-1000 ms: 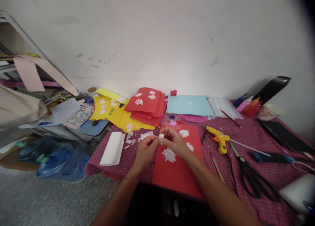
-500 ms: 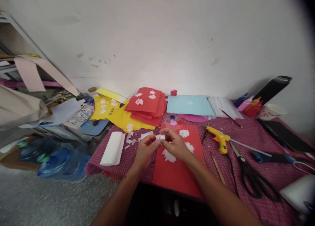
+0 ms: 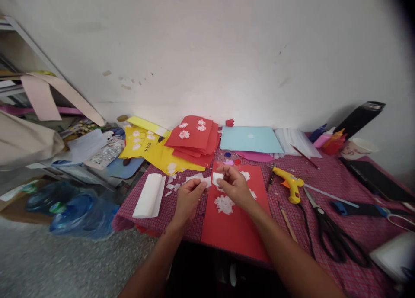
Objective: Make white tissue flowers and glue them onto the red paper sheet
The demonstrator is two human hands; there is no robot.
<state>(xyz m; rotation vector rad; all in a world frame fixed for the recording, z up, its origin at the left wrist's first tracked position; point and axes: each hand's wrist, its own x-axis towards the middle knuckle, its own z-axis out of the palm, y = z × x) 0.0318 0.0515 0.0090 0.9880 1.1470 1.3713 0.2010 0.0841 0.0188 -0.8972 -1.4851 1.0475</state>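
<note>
Pinching white paper square (image 3: 218, 179) by lower edge, right hand (image 3: 236, 189) keeps its face exposed; left hand (image 3: 188, 200) grips thin white piece (image 3: 207, 182) at nine o'clock, seemingly separating both. Square hovers at eleven o'clock over red sheet (image 3: 233, 231).

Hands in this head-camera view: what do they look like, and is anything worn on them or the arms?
The left hand and right hand are human and ungloved, with slender fingers. I can make out no ring, watch or bracelet. No sleeve covers the visible left forearm or right forearm. The nails are too small to judge.
</note>
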